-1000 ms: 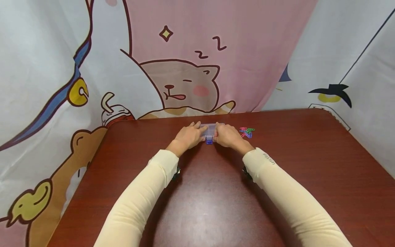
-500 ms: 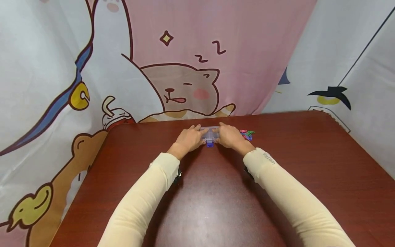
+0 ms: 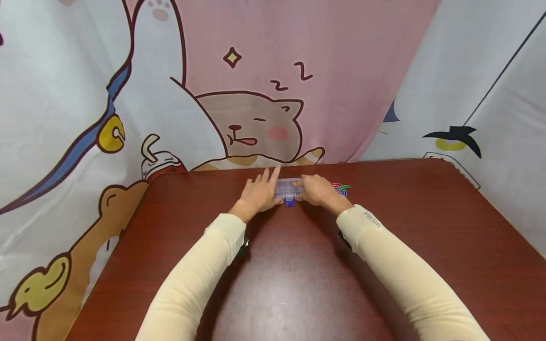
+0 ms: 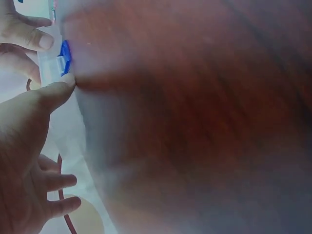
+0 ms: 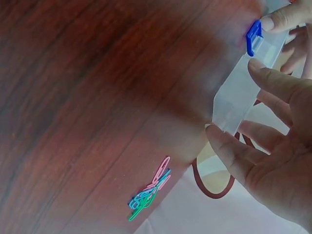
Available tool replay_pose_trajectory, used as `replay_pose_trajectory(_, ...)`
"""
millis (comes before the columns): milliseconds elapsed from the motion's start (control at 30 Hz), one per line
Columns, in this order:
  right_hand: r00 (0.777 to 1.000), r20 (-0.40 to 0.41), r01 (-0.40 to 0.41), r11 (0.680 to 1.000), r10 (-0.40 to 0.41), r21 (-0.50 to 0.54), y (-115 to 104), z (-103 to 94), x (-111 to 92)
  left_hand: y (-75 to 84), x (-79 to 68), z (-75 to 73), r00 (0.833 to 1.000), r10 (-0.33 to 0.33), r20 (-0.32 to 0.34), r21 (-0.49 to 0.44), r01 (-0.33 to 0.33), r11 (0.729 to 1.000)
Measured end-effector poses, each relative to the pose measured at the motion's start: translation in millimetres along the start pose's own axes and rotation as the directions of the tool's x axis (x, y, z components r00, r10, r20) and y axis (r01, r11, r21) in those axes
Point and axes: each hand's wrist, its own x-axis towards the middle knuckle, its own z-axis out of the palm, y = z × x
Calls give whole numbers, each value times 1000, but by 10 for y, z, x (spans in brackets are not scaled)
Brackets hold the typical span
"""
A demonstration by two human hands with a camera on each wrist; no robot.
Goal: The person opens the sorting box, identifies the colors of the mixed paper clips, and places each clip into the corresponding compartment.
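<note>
A small clear plastic box (image 3: 286, 188) with a lid and a blue latch (image 3: 289, 203) sits near the table's far edge. The latch sticks out toward me from the front side. My left hand (image 3: 257, 193) is at the box's left end, its fingers extended and spread; its thumb (image 4: 63, 85) touches the front beside the latch. My right hand (image 3: 319, 190) holds the right end, thumb on the front face (image 5: 231, 97), other fingers around the end and over the top. Just right of that hand lies a small pile of coloured paper clips (image 5: 151, 190).
The reddish-brown wooden table (image 3: 281, 265) spreads out on all sides of the box. Close behind its far edge hangs a curtain (image 3: 341, 85) printed with cartoon animals.
My left fingers have come off the lid and stretched out toward the far left, while the thumb stays at the front. The right hand keeps hold of its end. The head view has tilted up slightly.
</note>
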Motion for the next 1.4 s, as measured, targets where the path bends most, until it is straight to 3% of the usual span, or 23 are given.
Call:
replay_pose_trajectory(133, 1000, 21, 6, 1000, -6, 14, 28, -22, 20, -31, -20, 39, 998, -64, 18, -84, 65, 994)
replay_pose_trajectory(300, 997, 76, 18, 999, -20, 27, 70, -66, 45, -60, -62, 82, 987, -137, 79, -204, 151, 967)
replay_pose_trajectory(467, 990, 138, 25, 997, -36, 79, 81, -138, 57, -67, -92, 99, 974, -194, 118, -239, 217, 946)
replay_pose_trajectory(667, 975, 212, 42, 990, -70, 134, 103, -212, 52, -86, -125, 139, 942, -291, 165, -249, 325, 912)
replay_pose_trajectory(1000, 968, 223, 49, 958, -115, 284, 183, -302, 95, -75, -136, 169, 938, -270, 217, -135, 303, 943)
replay_pose_trajectory(1300, 980, 200, -67, 900, -23, 430, 247, -351, 170, -62, -126, 146, 939, -270, 214, -103, 296, 950)
replay_pose_trajectory(1400, 973, 226, -164, 827, 47, 537, 270, -336, 184, -54, -130, 144, 936, -273, 224, -94, 299, 949)
